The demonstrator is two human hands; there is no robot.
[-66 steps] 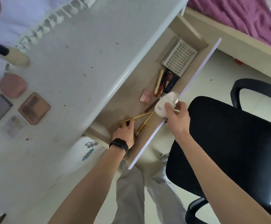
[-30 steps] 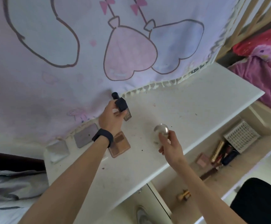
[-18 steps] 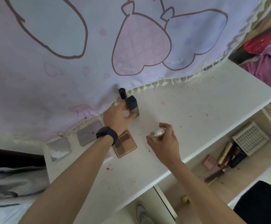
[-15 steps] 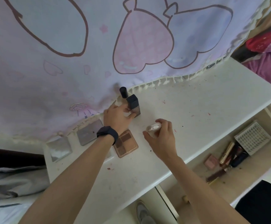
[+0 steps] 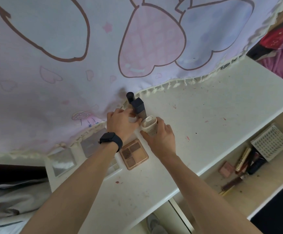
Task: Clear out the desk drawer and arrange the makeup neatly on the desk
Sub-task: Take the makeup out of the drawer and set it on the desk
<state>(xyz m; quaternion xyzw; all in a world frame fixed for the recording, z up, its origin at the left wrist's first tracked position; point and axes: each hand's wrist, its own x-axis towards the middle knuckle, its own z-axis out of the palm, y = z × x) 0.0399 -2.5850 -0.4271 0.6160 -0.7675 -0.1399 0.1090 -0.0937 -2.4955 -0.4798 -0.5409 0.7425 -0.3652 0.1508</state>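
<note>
The right hand (image 5: 161,137) grips a cream compact (image 5: 149,127) on the desk (image 5: 205,112), at 5 o'clock from the dark bottle (image 5: 138,107), whose foot the left hand (image 5: 121,126) holds with curled fingers.

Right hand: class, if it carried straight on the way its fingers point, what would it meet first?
Probably the dark square-capped bottle, which stands just beyond the cream container that the right hand grips. The left hand has its fingertips close beside that line, and depth is unclear.
</note>
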